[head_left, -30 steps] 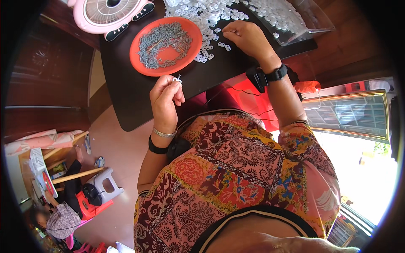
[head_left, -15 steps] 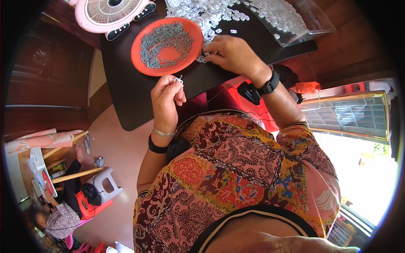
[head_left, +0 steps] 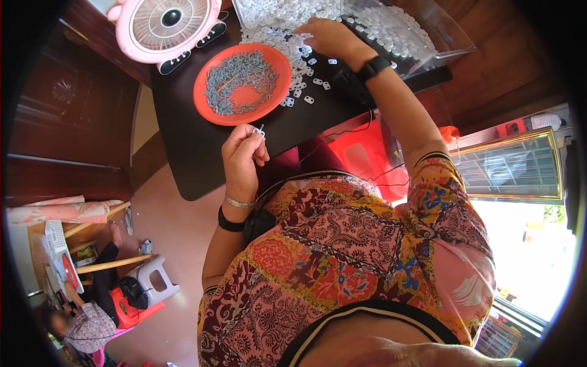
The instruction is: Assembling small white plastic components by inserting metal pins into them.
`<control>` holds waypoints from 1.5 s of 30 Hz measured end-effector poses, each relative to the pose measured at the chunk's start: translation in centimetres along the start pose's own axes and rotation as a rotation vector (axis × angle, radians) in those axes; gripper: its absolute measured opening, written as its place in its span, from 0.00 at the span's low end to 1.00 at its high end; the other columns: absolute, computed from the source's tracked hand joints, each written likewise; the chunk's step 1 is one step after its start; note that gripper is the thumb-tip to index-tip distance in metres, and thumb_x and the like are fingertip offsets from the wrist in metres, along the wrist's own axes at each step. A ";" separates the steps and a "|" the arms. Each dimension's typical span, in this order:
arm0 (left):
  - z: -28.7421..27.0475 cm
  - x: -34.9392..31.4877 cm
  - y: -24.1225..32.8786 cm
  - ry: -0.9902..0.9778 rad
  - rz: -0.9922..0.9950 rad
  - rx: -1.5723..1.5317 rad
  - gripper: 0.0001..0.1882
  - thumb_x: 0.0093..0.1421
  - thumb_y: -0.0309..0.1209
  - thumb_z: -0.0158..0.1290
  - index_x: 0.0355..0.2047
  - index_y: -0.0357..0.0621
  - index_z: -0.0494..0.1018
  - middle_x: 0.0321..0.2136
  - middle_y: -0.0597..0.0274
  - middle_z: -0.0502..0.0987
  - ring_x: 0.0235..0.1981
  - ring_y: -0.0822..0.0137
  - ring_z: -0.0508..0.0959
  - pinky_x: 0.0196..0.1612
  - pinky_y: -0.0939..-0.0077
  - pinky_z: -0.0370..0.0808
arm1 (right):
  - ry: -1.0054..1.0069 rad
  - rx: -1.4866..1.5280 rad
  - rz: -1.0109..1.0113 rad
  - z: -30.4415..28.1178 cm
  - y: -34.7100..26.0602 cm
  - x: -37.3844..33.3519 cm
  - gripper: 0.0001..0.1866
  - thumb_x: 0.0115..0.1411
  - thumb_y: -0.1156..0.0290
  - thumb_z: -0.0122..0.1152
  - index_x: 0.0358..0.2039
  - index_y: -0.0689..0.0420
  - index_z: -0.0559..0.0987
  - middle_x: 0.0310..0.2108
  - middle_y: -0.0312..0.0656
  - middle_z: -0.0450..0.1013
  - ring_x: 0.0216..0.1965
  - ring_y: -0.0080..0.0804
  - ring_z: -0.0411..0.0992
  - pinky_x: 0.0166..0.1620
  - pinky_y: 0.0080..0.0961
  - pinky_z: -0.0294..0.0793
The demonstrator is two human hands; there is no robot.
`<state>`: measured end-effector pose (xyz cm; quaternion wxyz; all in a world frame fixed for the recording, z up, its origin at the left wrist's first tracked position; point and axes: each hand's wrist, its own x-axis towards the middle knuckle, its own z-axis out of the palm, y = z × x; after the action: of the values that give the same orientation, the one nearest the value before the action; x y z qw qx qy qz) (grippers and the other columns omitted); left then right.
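My left hand (head_left: 243, 156) is closed in a pinch at the near edge of the table. Between thumb and forefinger it grips a small white plastic clip (head_left: 259, 132) with a thin grey screw standing up from it. My right hand (head_left: 336, 40) reaches over the heap of loose white plastic clips (head_left: 275, 38) at the back, its fingers partly stretched and its thumb apart. Whether its fingertips touch a clip is hard to make out. Between the hands lies a round orange-red plate (head_left: 285, 73), on which many small grey screws (head_left: 221, 68) are spread in a ring.
A pink fan (head_left: 142, 27) stands left of the plate on the dark table (head_left: 183, 134). A clear plastic bin (head_left: 446, 54) of white clips is at the back right. A red stool (head_left: 361, 159) sits under the table. Another person (head_left: 92, 324) sits at the lower left.
My right hand has moved away from beside the plate, farther back over the clip heap. More scattered clips show right of the plate. My left hand keeps its pinch on the white clip.
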<state>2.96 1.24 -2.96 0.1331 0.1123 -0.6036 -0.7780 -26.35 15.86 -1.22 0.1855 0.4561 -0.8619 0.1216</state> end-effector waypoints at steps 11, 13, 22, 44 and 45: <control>-0.3 0.2 -0.3 -0.011 0.001 0.002 0.07 0.58 0.27 0.44 0.23 0.40 0.66 0.16 0.68 0.66 0.16 0.78 0.65 0.20 0.85 0.59 | -0.133 0.121 -0.173 -0.9 -1.6 -2.7 0.08 0.51 0.71 0.58 0.33 0.54 0.80 0.33 0.42 0.75 0.35 0.43 0.74 0.40 0.36 0.73; -0.3 0.2 -0.4 -0.015 0.008 0.002 0.07 0.58 0.27 0.44 0.23 0.40 0.66 0.16 0.69 0.66 0.16 0.78 0.65 0.20 0.85 0.59 | -0.075 0.286 -0.163 -1.4 -1.5 -3.2 0.10 0.51 0.71 0.60 0.36 0.56 0.80 0.31 0.42 0.76 0.31 0.39 0.75 0.36 0.31 0.73; -0.2 0.1 -0.4 -0.029 0.010 0.055 0.07 0.59 0.27 0.43 0.25 0.40 0.66 0.16 0.68 0.64 0.17 0.75 0.65 0.21 0.83 0.60 | -0.077 0.403 0.087 -2.2 -1.3 -3.5 0.12 0.55 0.67 0.61 0.38 0.59 0.79 0.22 0.40 0.74 0.25 0.26 0.73 0.32 0.23 0.72; 0.9 0.7 1.3 -0.133 0.193 -0.236 0.08 0.60 0.30 0.44 0.29 0.38 0.67 0.22 0.59 0.73 0.23 0.69 0.74 0.26 0.82 0.68 | -0.147 1.602 0.186 -4.6 -15.4 -8.0 0.09 0.59 0.81 0.55 0.40 0.62 0.78 0.33 0.36 0.77 0.34 0.19 0.74 0.38 0.16 0.74; 0.8 0.7 1.1 -0.132 0.174 -0.269 0.08 0.60 0.29 0.44 0.29 0.38 0.67 0.22 0.59 0.73 0.22 0.69 0.74 0.26 0.81 0.68 | -0.132 1.595 0.210 -4.4 -15.7 -8.3 0.09 0.59 0.80 0.55 0.39 0.62 0.79 0.32 0.36 0.77 0.34 0.19 0.74 0.38 0.16 0.74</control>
<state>2.16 1.44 -1.70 0.1741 -0.0106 -0.5088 -0.8431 -8.09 14.93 -0.17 -0.2596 0.3740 -0.5631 0.6897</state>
